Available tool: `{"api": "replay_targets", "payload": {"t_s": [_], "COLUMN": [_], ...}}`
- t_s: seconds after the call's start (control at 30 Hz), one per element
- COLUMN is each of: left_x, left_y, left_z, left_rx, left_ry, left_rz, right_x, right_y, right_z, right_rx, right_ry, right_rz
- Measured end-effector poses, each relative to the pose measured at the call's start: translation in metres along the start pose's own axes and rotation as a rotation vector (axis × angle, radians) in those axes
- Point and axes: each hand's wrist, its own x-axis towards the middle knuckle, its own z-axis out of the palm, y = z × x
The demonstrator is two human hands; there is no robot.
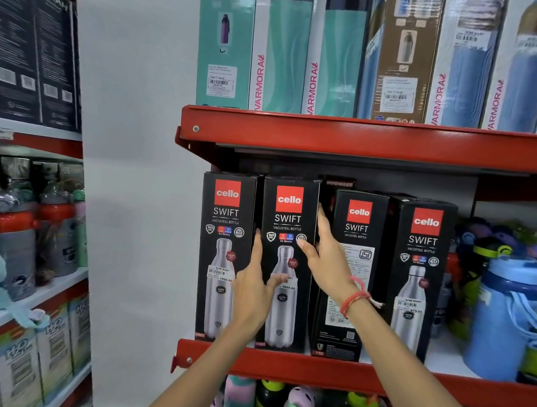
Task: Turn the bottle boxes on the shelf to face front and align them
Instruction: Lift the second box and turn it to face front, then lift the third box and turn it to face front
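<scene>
I see both hands, left (252, 289) and right (327, 258), clasping the second box (286, 265) at the shelf (316, 371) front; pushing it sideways risks toppling the third box (350, 276), whose back faces out.

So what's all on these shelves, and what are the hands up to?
Cello Swift boxes: four, black, middle red shelf; third shows a label side, not the bottle picture.
Varmora boxes: several, teal, brown, blue, top shelf.
Loose bottles: blue and others, right of the boxes.
Dark boxes: left rack, top.
Bottles with red collars: left rack, below.
Left hand: on second box, left edge.
Right hand: fingers on its right edge.
</scene>
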Motion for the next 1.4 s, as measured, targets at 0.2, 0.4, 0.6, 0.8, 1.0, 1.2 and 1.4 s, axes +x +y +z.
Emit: {"api": "replay_targets", "payload": {"t_s": [0.2, 0.4, 0.6, 0.8, 1.0, 1.2, 1.4], "left_x": [0.0, -0.005, -0.013, -0.025, -0.024, -0.027, -0.036], "left_y": [-0.001, 0.007, 0.011, 0.03, 0.055, 0.074, 0.077], "left_z": [0.004, 0.01, 0.008, 0.002, -0.003, 0.001, -0.005], "left_rx": [0.066, 0.095, 0.174, 0.223, -0.034, -0.09, -0.225], "left_ry": [0.019, 0.033, 0.076, 0.175, -0.008, -0.261, -0.456], "left_rz": [-0.083, -0.103, -0.096, 0.164, 0.205, 0.149, 0.102], "right_x": [-0.017, -0.034, -0.033, -0.041, -0.051, -0.063, -0.072], "right_y": [0.005, 0.009, 0.011, 0.014, 0.002, -0.006, -0.002], "right_z": [0.005, -0.005, -0.016, -0.027, -0.068, -0.106, -0.129], "right_rx": [-0.318, -0.299, -0.539, -0.305, -0.171, 0.063, 0.199], "right_ry": [0.279, 0.555, 0.652, 0.355, 0.34, 0.16, -0.11], "right_rz": [-0.128, -0.263, 0.173, 0.274, 0.065, 0.032, 0.045]}}
